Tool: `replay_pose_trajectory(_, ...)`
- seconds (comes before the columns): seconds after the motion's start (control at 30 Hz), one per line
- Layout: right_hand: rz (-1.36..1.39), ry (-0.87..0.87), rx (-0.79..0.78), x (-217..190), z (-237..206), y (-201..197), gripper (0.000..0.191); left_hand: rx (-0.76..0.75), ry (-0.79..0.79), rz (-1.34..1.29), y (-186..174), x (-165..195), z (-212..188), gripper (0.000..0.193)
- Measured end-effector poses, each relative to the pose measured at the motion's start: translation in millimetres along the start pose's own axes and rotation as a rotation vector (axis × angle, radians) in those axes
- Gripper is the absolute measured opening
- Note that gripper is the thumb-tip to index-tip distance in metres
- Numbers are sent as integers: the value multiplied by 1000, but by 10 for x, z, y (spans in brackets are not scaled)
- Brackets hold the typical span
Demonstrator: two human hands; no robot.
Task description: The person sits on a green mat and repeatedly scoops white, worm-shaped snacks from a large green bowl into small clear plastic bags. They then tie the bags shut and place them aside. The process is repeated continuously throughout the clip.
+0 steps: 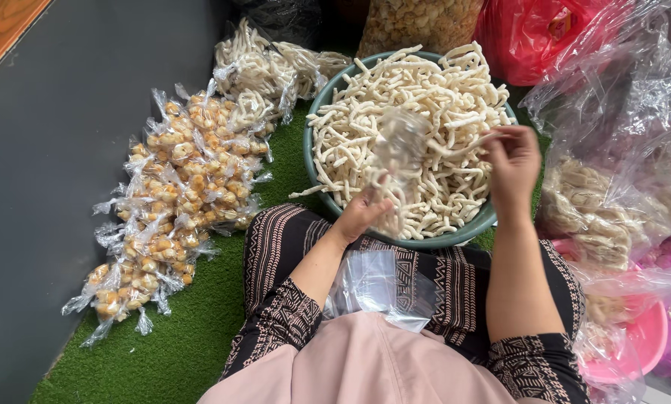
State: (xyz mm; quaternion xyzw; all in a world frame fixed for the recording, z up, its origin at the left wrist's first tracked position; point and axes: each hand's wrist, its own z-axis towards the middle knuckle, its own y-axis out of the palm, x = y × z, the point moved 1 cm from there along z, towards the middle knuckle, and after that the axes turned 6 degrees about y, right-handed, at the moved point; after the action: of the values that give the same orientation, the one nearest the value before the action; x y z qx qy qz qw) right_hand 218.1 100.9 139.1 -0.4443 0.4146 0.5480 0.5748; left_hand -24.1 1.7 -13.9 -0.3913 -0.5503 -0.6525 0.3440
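Head view: I filled a small clear bag with white stick crackers over the green basin.

From the head camera, my left hand [361, 212] was closed around the base of a small clear plastic bag [399, 142], holding it upright and mouth-up just above the crackers, while my right hand [513, 164] pinched a few white stick crackers [417, 97] between thumb and fingertips, beside the bag's mouth. To do it well, I judged the bag's mouth should stay wide and the brittle sticks go in lengthwise, so none snapped. The sticks looked dry, pale and knobbly, heaped in a round green basin [455, 238]. Crinkly empty bags [380, 288] lay on my lap; glossy tied packets of golden puffs [174, 187] and of white sticks [264, 71] sat on the fuzzy green turf mat [193, 329].
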Motion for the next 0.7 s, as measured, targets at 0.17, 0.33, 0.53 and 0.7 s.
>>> replay_pose_trajectory(0.17,341,-61,34,60,34,-212,13,-166,93,119,50,33,-19,75)
replay_pose_trajectory(0.33,340,-112,56,167,40,-279,14,-224,90,98,39,45,-34,80)
replay_pose_trajectory(0.53,7,175,-45,142,33,-161,19,-144,29,17,23,79,-49,83)
replay_pose_trajectory(0.7,-591,404,-339,125,-219,384,31,-12,98,-1,-56,62,-27,78)
